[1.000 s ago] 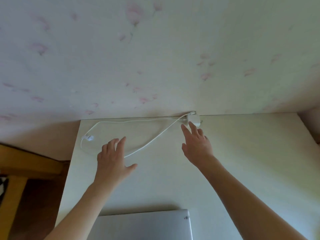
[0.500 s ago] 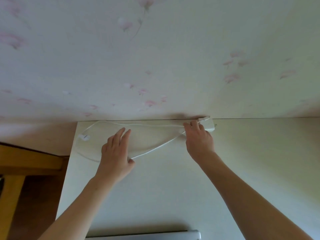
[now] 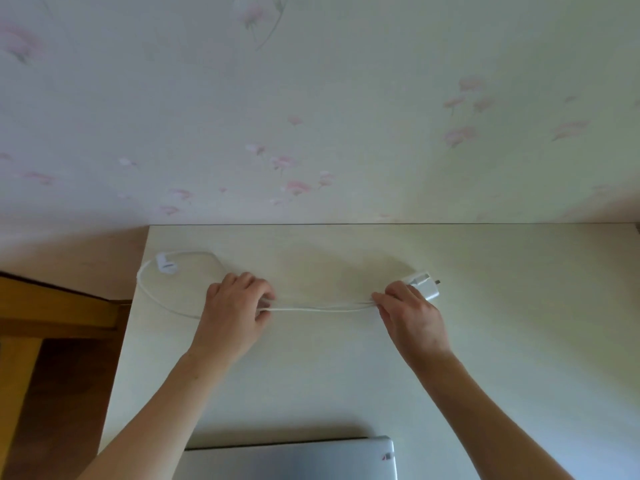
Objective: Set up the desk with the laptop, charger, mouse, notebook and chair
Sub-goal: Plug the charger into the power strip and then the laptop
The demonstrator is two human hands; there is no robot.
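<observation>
A white charger lies on the pale desk (image 3: pixel 519 341). Its plug block (image 3: pixel 424 285) sits just beyond my right hand (image 3: pixel 410 315), whose fingers pinch the doubled white cable (image 3: pixel 322 308) close to the block. My left hand (image 3: pixel 233 311) is closed on the same cable further left. From there the cable loops out to the desk's left edge and ends in a small white connector (image 3: pixel 164 265). A closed silver laptop (image 3: pixel 291 459) lies at the near edge between my forearms.
Floral wallpaper (image 3: pixel 311 116) rises straight from the desk's back edge. To the left of the desk stands wooden furniture (image 3: pixel 52 306) over a dark floor (image 3: pixel 62 410).
Both hands pulled back from the wall and closed on the cable. The plug block moved away from the wall, and the cable now runs taut between my hands.
</observation>
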